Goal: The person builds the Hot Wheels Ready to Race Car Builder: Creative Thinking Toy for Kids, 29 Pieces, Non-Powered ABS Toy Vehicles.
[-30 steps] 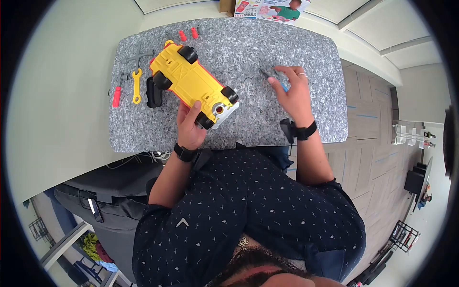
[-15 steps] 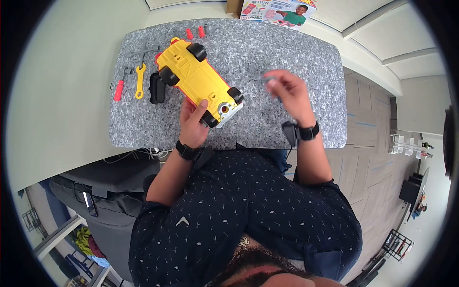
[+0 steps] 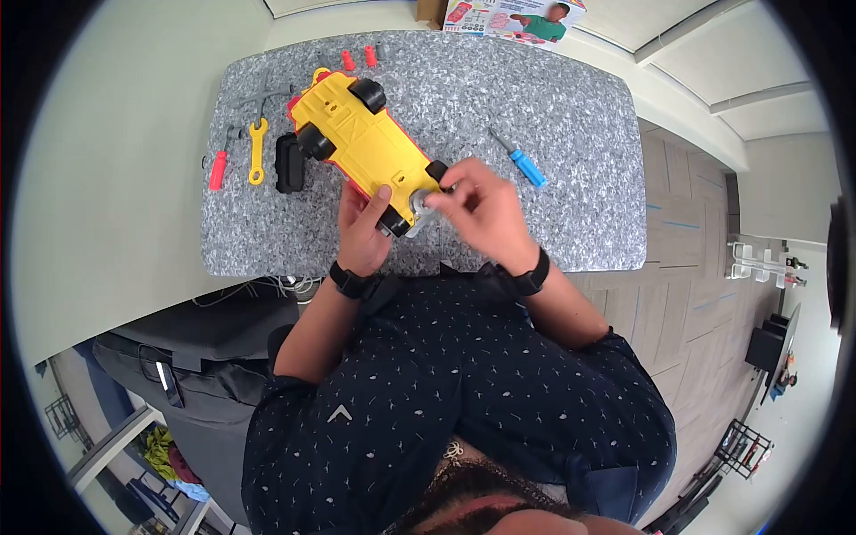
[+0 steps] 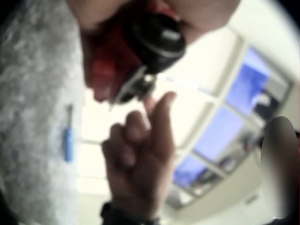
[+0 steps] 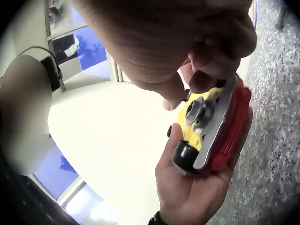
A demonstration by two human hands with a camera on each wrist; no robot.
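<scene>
A toy car (image 3: 366, 143) with a yellow underside, black wheels and red body is held wheels up over the table. My left hand (image 3: 364, 234) grips its front end, thumb on the underside. A grey round fitting (image 5: 194, 112) sits on the yellow chassis between the front wheels. My right hand (image 3: 489, 209) is at that end, thumb and bent fingers close around the fitting and the nearby wheel; I cannot tell whether its fingertips pinch something small. The blue screwdriver (image 3: 526, 167) lies on the table, right of the car.
Left on the speckled table (image 3: 571, 107) lie a yellow wrench (image 3: 257, 152), a grey cross-shaped tool (image 3: 265, 94), a red-handled tool (image 3: 218, 169) and a black tray-like part (image 3: 288, 163). Two red pieces (image 3: 359, 58) stand at the back. Behind the table is a printed box (image 3: 513, 20).
My right hand has come from the blue screwdriver leftward to the car's front end, its fingers bending. The screwdriver stays on the table. My left hand keeps its grip on the car.
</scene>
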